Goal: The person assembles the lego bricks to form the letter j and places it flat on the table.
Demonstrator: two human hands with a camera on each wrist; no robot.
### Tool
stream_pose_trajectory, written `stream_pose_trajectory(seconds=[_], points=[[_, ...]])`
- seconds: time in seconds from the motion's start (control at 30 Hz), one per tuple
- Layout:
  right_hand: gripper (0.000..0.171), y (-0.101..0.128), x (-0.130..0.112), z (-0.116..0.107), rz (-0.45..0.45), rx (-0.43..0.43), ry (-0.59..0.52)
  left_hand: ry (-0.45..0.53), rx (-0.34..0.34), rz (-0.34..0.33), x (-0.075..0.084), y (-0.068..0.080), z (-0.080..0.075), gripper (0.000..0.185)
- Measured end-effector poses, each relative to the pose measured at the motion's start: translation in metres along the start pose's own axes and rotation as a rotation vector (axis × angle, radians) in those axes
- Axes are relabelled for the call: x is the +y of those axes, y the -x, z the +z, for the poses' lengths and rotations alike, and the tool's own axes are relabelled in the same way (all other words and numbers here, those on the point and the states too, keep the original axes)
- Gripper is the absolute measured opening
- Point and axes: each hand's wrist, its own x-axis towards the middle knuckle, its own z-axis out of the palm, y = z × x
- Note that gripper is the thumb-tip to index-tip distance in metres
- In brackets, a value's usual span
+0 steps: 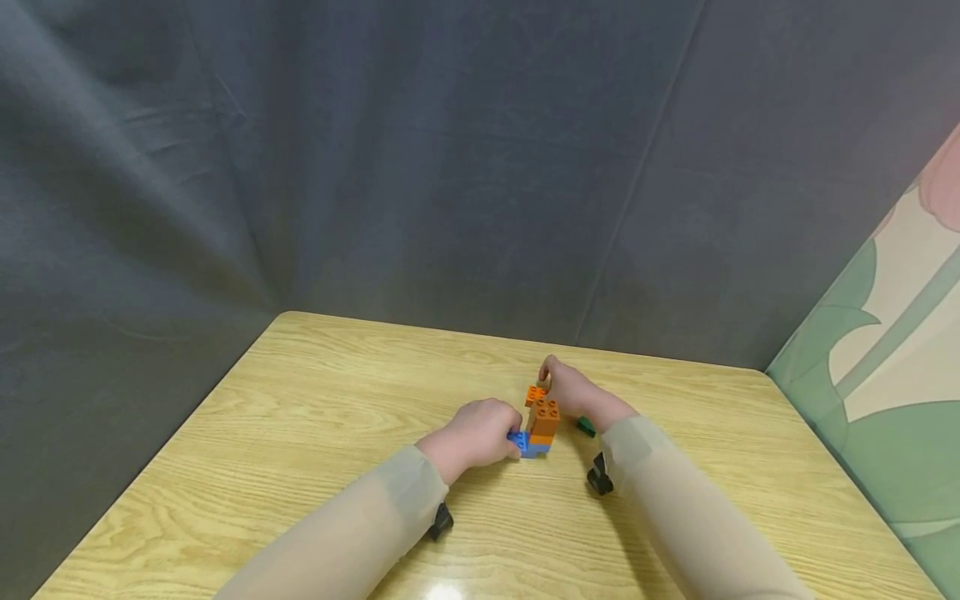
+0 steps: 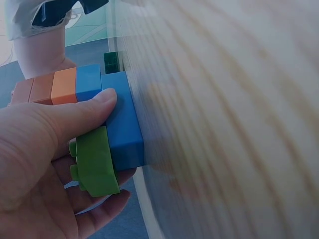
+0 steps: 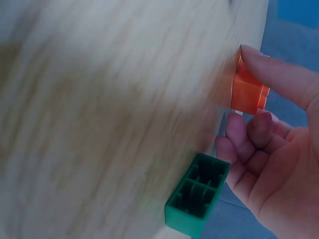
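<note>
My left hand grips the blue brick at the foot of a small stack, its thumb pressed on the blue side. A light green brick, with studs facing the palm, sits against that base within the fingers. From the base rises a blue, orange and brown column. Just past the column, my right hand has thumb and curled fingers at opposite ends of an orange brick at the table surface. A dark green brick lies on its side near the right fingers, hollow underside showing.
The wooden table ends at a dark grey curtain behind and on the left. A wall with a leaf and flower pattern stands to the right. Black wrist devices hang under both sleeves.
</note>
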Motion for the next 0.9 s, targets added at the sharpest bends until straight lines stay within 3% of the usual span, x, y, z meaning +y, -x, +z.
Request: stream_pose_trajectory(seconds=[0.23, 0.63, 0.9], points=[[0.029, 0.0, 0.004, 0.001, -0.049, 0.001, 0.056, 0.009, -0.006, -0.004, 0.0, 0.001, -0.001, 0.018], [0.024, 0.009, 0.004, -0.004, -0.059, 0.034, 0.011, 0.002, -0.005, -0.014, 0.001, 0.0, -0.001, 0.019], [0.015, 0.021, 0.0, -0.015, -0.136, 0.096, -0.033, -0.005, -0.007, -0.016, 0.001, 0.0, -0.001, 0.018]])
